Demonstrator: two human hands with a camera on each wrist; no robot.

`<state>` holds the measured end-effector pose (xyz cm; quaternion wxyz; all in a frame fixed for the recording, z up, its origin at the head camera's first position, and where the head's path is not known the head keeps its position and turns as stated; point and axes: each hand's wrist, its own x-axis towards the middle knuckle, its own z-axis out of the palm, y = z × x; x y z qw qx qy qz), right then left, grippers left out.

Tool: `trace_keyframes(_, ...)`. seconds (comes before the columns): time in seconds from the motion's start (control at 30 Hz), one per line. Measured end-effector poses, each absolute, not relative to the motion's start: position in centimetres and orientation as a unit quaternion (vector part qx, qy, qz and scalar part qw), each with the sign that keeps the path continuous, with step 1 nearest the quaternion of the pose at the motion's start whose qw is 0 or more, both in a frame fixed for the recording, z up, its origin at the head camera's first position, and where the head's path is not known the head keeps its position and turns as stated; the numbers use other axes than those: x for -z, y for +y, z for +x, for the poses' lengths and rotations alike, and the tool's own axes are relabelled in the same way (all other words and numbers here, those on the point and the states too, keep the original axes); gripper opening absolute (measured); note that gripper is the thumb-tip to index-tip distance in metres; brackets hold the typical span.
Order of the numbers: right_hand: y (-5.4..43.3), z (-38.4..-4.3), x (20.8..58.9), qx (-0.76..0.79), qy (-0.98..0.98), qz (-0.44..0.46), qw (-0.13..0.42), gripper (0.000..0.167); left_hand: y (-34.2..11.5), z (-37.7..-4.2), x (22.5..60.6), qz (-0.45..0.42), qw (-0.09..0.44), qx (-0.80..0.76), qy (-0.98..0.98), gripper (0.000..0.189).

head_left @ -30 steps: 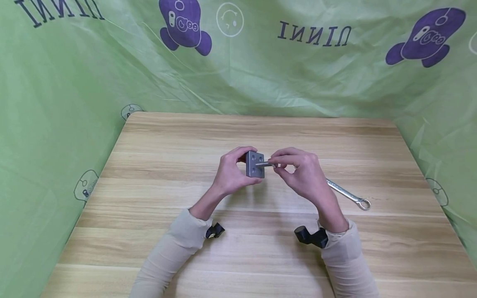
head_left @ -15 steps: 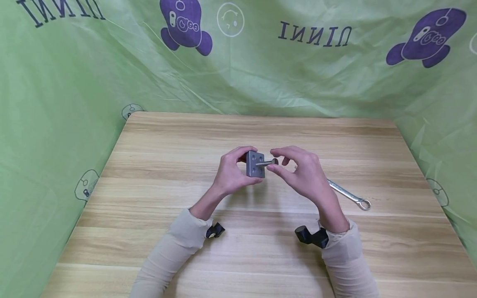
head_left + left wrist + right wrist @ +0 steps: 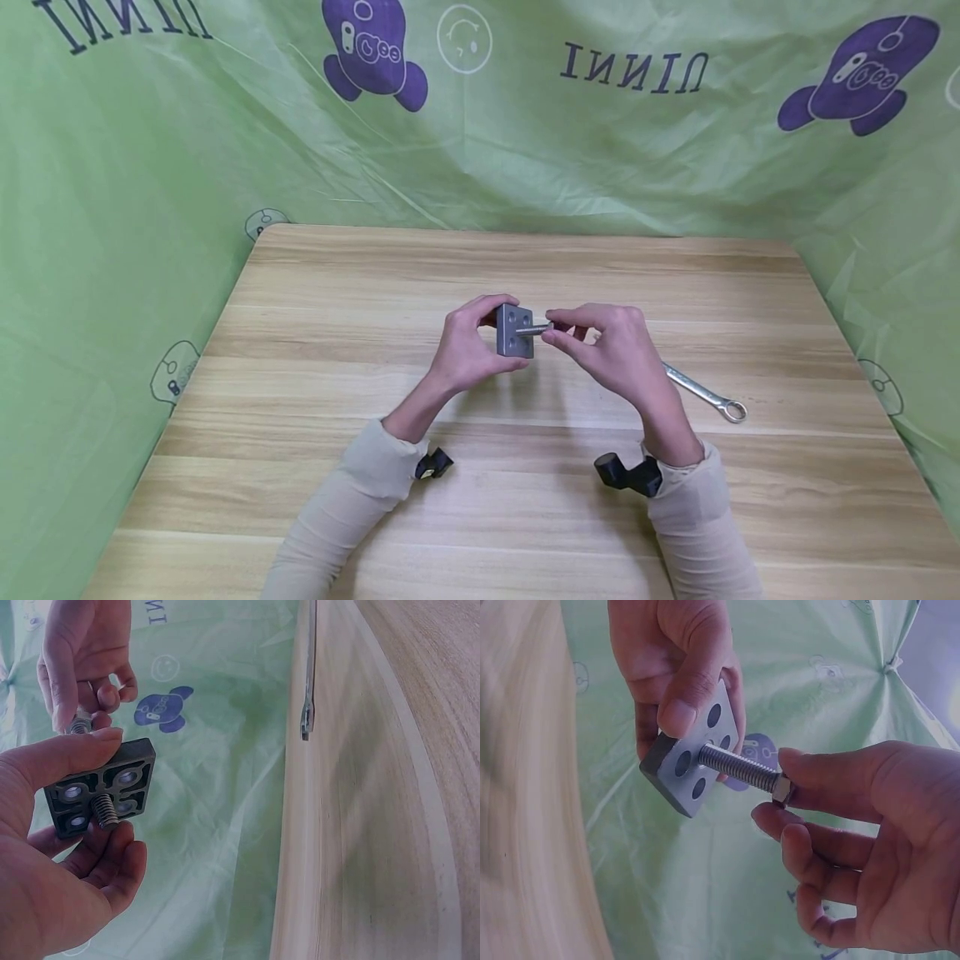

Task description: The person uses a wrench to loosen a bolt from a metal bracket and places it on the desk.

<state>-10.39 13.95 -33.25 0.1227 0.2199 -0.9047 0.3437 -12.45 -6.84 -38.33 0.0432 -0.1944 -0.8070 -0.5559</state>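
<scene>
My left hand (image 3: 471, 343) grips a square grey metal plate (image 3: 676, 769) by its edges, above the table. Four-cornered and thick, the plate has holes around a central one. A threaded hex bolt (image 3: 741, 769) runs through the middle hole; its threaded end (image 3: 105, 811) sticks out of the ribbed far face in the left wrist view. At the bolt's other end, thumb and fingers of my right hand (image 3: 611, 346) pinch the hex head (image 3: 783, 790). Much of the shank shows between the head and the plate.
On the wooden table (image 3: 375, 275), a combination wrench (image 3: 705, 392) lies to the right, partly hidden behind the right forearm. Black camera mounts (image 3: 628, 475) sit at both wrists. A green printed curtain (image 3: 480, 158) hangs behind and beside the table.
Half a second ago the right fingers were spread off the bolt head; now they close on it again, lower than before. The left hand and plate stay nearly still.
</scene>
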Motion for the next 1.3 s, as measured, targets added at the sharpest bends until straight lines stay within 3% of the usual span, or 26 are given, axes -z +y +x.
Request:
trace_keyframes(0.57,13.76,-10.32,33.37,-0.357,-0.874,0.279,0.176,0.024,-6.9,-12.49,38.22,-0.193,0.04,0.563,-0.803,0.07)
trace_keyframes(0.83,13.85,-10.3,33.19,-0.355,-0.888,0.255,0.144,0.046,-6.92,-12.49,38.26,-0.198,0.05,0.557,-0.805,0.07)
trace_keyframes(1.07,13.83,-10.55,33.1,-0.33,-0.922,0.178,0.095,0.029,-6.94,-12.54,38.3,-0.197,0.053,0.556,-0.806,0.07)
trace_keyframes(1.3,13.67,-10.54,33.22,-0.329,-0.921,0.186,0.097,0.021,-6.94,-12.56,38.32,-0.197,0.053,0.557,-0.805,0.071)
